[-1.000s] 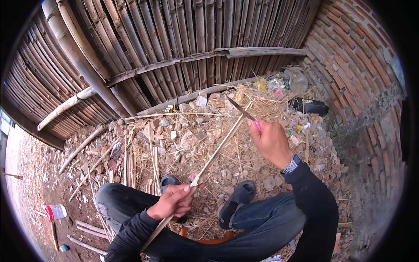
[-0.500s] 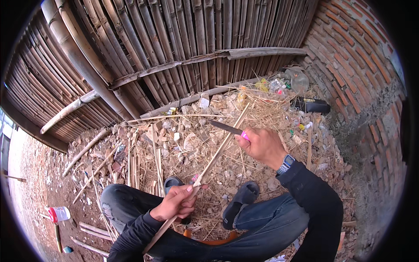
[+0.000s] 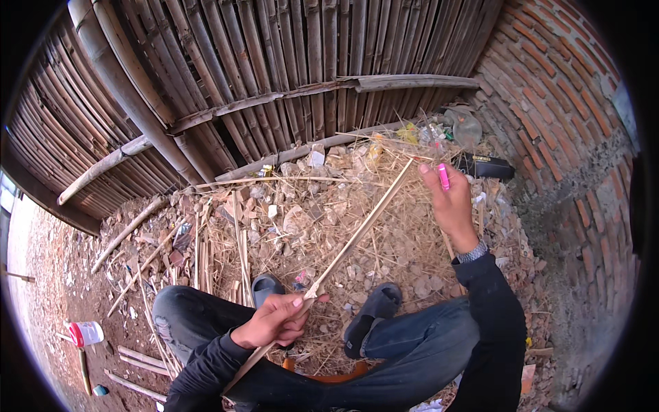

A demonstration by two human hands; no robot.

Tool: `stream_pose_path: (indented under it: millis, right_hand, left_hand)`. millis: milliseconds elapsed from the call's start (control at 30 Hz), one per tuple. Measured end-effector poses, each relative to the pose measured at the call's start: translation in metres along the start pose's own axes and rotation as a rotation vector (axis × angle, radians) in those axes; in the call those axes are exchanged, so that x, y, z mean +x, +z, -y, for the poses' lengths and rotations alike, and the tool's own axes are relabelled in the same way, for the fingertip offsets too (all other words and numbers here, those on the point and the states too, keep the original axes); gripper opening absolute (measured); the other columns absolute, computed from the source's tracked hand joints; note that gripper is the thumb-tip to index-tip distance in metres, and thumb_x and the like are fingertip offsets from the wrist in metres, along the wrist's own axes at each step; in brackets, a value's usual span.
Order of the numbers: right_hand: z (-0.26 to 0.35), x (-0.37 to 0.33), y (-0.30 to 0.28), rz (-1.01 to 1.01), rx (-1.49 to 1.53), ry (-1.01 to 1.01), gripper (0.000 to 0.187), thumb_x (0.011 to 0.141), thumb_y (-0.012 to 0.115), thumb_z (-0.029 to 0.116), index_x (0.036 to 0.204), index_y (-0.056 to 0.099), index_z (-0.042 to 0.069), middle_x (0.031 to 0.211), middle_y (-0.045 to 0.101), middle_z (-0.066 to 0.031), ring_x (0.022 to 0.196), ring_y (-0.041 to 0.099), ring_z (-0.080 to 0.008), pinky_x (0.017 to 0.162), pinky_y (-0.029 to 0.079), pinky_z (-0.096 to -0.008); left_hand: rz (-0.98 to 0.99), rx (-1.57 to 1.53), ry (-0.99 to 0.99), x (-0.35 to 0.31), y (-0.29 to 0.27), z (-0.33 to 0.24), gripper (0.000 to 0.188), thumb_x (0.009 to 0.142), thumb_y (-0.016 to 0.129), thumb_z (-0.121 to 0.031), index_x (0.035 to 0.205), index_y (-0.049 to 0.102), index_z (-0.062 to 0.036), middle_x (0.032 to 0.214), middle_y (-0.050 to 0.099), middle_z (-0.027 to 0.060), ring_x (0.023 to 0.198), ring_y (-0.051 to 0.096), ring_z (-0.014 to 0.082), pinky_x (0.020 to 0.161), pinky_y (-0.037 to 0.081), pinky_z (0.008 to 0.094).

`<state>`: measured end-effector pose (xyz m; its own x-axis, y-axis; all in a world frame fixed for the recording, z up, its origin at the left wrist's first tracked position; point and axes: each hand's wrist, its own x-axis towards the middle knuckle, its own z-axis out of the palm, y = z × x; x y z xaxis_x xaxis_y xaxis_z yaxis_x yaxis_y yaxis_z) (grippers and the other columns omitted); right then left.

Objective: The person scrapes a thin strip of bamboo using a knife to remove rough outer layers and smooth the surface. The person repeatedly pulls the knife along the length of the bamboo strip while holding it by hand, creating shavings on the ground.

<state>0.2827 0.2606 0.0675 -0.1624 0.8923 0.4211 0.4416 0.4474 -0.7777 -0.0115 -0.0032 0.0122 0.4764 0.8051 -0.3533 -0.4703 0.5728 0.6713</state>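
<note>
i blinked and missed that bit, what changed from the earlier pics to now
The right grip has moved up and to the right, off the bamboo strip. The knife's blade, seen across the strip half a second ago, no longer shows; its pink handle is still in that grip. The strip's far tip has swung slightly right. Nothing visibly let go; the left grip stays closed around the strip.

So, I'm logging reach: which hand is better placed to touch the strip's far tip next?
Likely the right hand: it's beside that tip; the left hand grips the strip farther back.
</note>
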Motion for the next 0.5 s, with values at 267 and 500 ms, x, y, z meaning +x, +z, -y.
stream_pose_path:
  millis: [267,500]
  right_hand:
    - [-0.004,-0.001,0.003,0.098,-0.104,0.076,0.061,0.086,0.083,0.057,0.069,0.049,0.009,0.061,0.043,0.003,0.057,0.039,-0.0098,0.052,0.035,-0.0303]
    - [0.008,-0.008,0.006,0.109,0.016,0.018,0.054,0.105,0.064,0.046,0.076,0.052,0.002,0.059,0.042,-0.0026,0.056,0.039,-0.0128,0.053,0.037,-0.0331]
  left_hand:
    - [0.01,-0.035,-0.033,0.003,-0.001,0.003,0.056,0.117,0.038,-0.034,0.157,0.04,0.005,0.071,0.033,-0.0028,0.052,0.029,0.0065,0.045,0.029,0.0231]
    - [0.026,-0.079,-0.027,0.004,-0.003,0.002,0.056,0.117,0.038,-0.035,0.157,0.04,0.0039,0.072,0.034,-0.0025,0.052,0.03,0.0065,0.045,0.029,0.0231]
